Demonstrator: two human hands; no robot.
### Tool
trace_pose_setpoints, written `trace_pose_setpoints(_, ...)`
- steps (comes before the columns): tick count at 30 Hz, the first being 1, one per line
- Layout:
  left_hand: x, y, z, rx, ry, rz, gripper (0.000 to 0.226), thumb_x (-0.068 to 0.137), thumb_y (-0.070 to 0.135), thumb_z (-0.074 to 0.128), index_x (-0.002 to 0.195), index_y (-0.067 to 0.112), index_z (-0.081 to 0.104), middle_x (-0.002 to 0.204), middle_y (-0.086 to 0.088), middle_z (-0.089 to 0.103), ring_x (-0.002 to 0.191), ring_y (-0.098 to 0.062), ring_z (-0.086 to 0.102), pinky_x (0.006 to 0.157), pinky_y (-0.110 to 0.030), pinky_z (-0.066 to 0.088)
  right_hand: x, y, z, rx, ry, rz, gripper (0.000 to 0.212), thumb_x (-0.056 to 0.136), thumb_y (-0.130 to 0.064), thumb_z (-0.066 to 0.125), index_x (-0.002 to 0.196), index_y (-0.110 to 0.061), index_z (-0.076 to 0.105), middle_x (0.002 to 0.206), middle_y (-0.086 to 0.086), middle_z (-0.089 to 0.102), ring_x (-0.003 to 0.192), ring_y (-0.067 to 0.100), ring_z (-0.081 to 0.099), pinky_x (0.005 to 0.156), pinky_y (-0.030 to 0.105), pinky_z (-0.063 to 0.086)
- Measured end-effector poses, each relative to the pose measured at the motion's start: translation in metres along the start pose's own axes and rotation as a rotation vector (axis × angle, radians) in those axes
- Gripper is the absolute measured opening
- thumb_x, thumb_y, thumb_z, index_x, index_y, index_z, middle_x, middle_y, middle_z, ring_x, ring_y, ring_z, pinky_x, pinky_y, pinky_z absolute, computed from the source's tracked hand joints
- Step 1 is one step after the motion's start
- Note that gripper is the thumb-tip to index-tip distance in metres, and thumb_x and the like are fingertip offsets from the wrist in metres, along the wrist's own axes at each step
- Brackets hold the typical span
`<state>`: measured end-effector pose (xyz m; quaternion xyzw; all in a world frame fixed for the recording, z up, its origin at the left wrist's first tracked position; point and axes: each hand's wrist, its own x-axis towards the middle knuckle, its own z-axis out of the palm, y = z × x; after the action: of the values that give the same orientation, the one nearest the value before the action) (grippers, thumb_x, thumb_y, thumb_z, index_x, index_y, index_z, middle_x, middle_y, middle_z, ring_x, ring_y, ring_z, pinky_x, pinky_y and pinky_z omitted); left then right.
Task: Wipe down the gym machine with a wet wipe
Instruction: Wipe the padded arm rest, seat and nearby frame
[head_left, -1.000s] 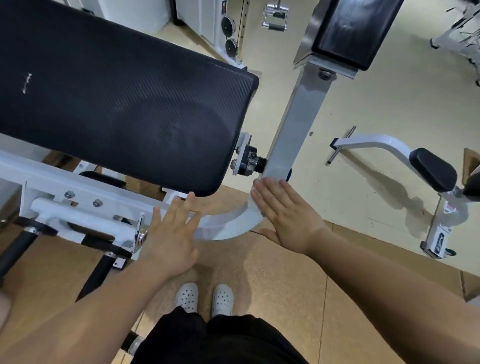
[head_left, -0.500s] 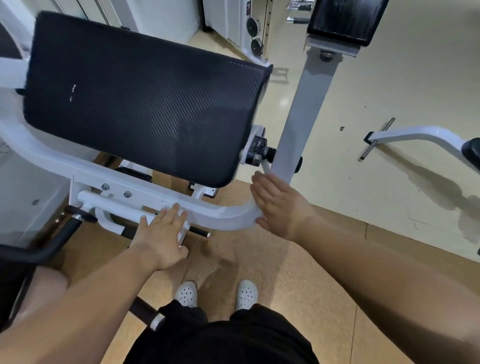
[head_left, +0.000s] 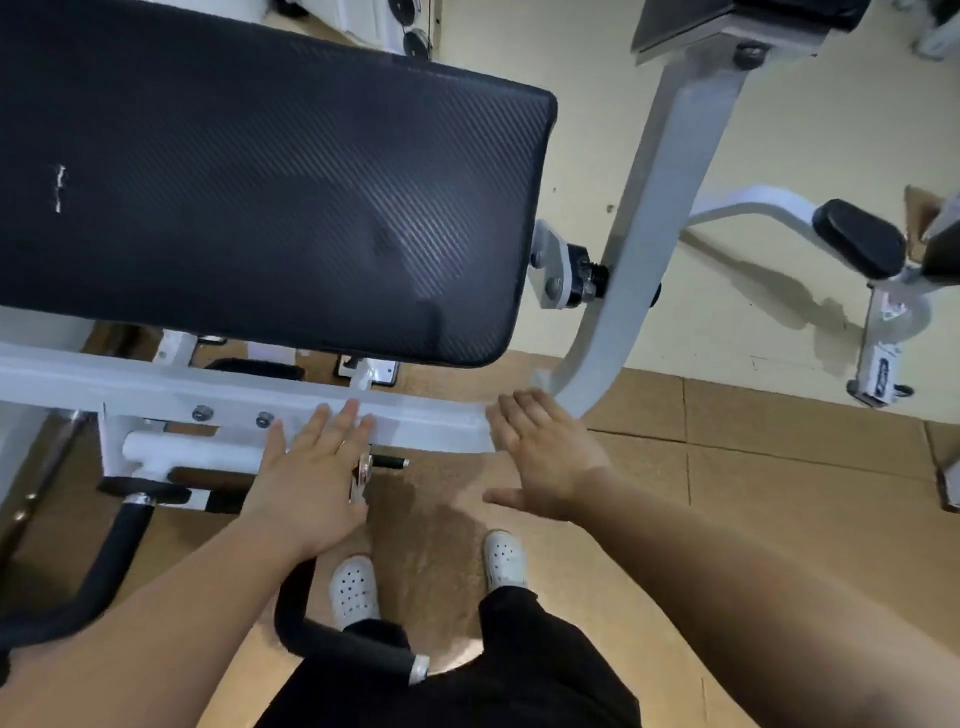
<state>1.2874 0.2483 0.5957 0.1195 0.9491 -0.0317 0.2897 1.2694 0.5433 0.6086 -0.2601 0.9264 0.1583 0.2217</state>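
The gym machine has a large black pad (head_left: 270, 197) above a white frame bar (head_left: 426, 421) that curves up into a grey-white upright (head_left: 649, 218). My left hand (head_left: 311, 483) lies flat on the bar below the pad, fingers spread, with nothing seen in it. Just left of the curve, my right hand (head_left: 545, 457) presses flat on the bar, thumb out to the side. No wet wipe shows plainly; the palm hides whatever is under it.
Black padded handles (head_left: 343, 644) (head_left: 104, 561) jut out near my legs and white shoes (head_left: 353, 590). Another white machine arm with a black pad (head_left: 857, 244) stands at the right on the cream floor. Brown floor mats lie underfoot.
My right hand has slid left off the frame's curve onto the straight bar. My left hand stays flat on the bar near the bolts.
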Motion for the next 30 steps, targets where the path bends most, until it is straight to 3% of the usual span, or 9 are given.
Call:
trace_pose_setpoints(4,0.001,-0.028,-0.004,-0.018,-0.042,0.069,0.093,0.098,0.054,0.045,0.159,0.033,-0.022,0.163,0.006,-0.034,0.156,-0.019,-0.019,0.124,-0.062,-0.005,-0.012,0.028,-0.02,-0.203,-0.018,0.176,0.112,0.09,-0.082,-0.005,0.161,0.001,0.017,0.167,0.024,0.021,0.158,0.038,0.009,0.125,0.053,-0.012)
trace_pose_setpoints(7,0.004,-0.035,-0.016,-0.086,-0.083,0.112,0.093,0.097,0.052,0.05,0.162,0.034,-0.014,0.168,0.008,-0.025,0.157,-0.017,-0.015,0.123,-0.061,-0.006,-0.006,-0.007,-0.025,-0.074,-0.093,0.322,0.124,0.08,-0.086,-0.016,0.161,0.002,0.017,0.167,0.023,0.021,0.157,0.039,0.008,0.126,0.054,-0.008)
trace_pose_setpoints(10,0.007,-0.039,-0.021,-0.104,-0.106,0.138,0.094,0.095,0.049,0.054,0.162,0.036,-0.01,0.169,0.01,-0.022,0.158,-0.016,-0.013,0.122,-0.062,-0.007,0.023,-0.072,-0.024,0.278,-0.114,0.359,0.127,0.076,-0.094,-0.004,0.163,-0.002,0.002,0.171,0.02,0.005,0.158,0.036,-0.002,0.127,0.052,-0.006)
trace_pose_setpoints(13,0.008,-0.039,-0.024,-0.06,-0.117,0.141,0.094,0.095,0.049,0.054,0.162,0.035,-0.01,0.169,0.009,-0.021,0.158,-0.017,-0.011,0.122,-0.063,-0.005,0.048,-0.112,-0.022,0.457,-0.055,0.292,0.114,0.087,-0.089,0.017,0.163,-0.009,-0.009,0.172,0.013,-0.008,0.159,0.031,-0.01,0.128,0.048,-0.008)
trace_pose_setpoints(16,0.009,-0.03,-0.027,-0.014,-0.124,0.128,0.093,0.095,0.05,0.052,0.163,0.032,-0.009,0.17,0.005,-0.018,0.159,-0.021,-0.009,0.124,-0.063,-0.001,0.037,-0.088,-0.006,0.313,-0.002,0.266,0.101,0.094,-0.079,0.013,0.163,-0.011,-0.013,0.172,0.013,-0.012,0.158,0.031,-0.014,0.127,0.047,-0.011)
trace_pose_setpoints(19,0.01,-0.019,-0.027,0.06,-0.134,0.116,0.097,0.094,0.053,0.051,0.163,0.024,-0.009,0.171,-0.004,-0.018,0.158,-0.028,-0.008,0.124,-0.063,0.007,0.002,-0.032,0.016,0.036,0.089,0.411,0.096,0.098,-0.074,0.007,0.162,-0.005,-0.011,0.17,0.018,-0.016,0.156,0.033,-0.021,0.126,0.051,-0.013)
trace_pose_setpoints(21,0.012,-0.014,-0.028,0.103,-0.158,0.102,0.101,0.092,0.057,0.052,0.163,0.02,-0.01,0.17,-0.007,-0.018,0.158,-0.032,-0.007,0.123,-0.064,0.01,-0.014,-0.004,0.022,-0.007,0.158,0.469,0.095,0.1,-0.074,0.008,0.162,-0.005,-0.007,0.169,0.018,-0.017,0.156,0.032,-0.024,0.126,0.052,-0.012)
trace_pose_setpoints(27,0.017,-0.008,-0.035,0.147,-0.243,0.066,0.103,0.093,0.059,0.052,0.163,0.019,-0.013,0.17,-0.008,-0.021,0.158,-0.032,-0.008,0.125,-0.059,0.012,0.009,-0.033,0.041,0.356,0.291,0.588,0.099,0.1,-0.075,0.015,0.158,-0.002,-0.016,0.161,0.02,-0.034,0.152,0.037,-0.028,0.126,0.051,-0.013)
trace_pose_setpoints(30,0.019,-0.004,-0.034,0.153,-0.249,0.035,0.11,0.089,0.063,0.056,0.163,0.017,-0.012,0.169,-0.009,-0.022,0.158,-0.033,-0.009,0.126,-0.055,0.011,0.015,-0.085,0.066,0.47,0.252,0.482,0.098,0.1,-0.073,0.014,0.157,-0.002,-0.021,0.16,0.021,-0.037,0.151,0.038,-0.033,0.127,0.054,-0.01)
